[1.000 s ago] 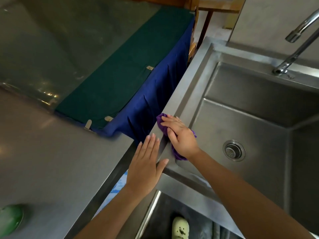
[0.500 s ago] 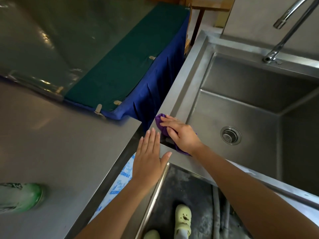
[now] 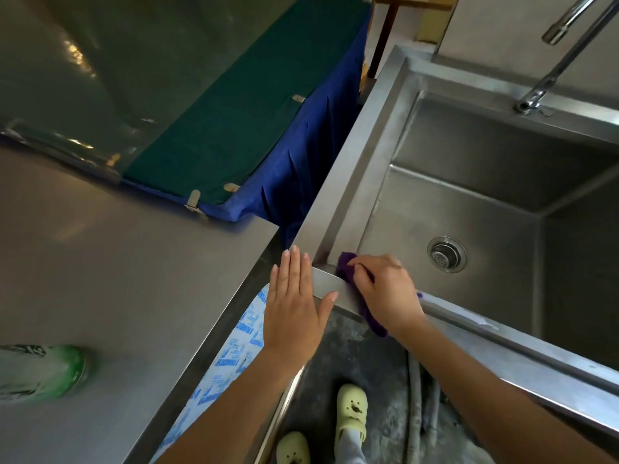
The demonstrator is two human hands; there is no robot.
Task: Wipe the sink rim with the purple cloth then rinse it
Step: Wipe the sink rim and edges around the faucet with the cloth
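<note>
Your R hand (image 3: 388,289), fingers curled on the purple cloth (image 3: 346,266), has slid down the sink rim (image 3: 348,182) to the near corner, 9 o'clock of the drain (image 3: 447,254). L hand (image 3: 294,309) lies flat, released, at 9 o'clock of it. Front edge prob. next; rinse not yet.

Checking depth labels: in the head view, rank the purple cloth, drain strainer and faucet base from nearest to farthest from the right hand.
1. purple cloth: gripped under the right hand, at the near-left corner of the sink rim.
2. drain strainer: in the basin floor, just beyond the hand.
3. faucet base: on the far rim, back right.
</note>
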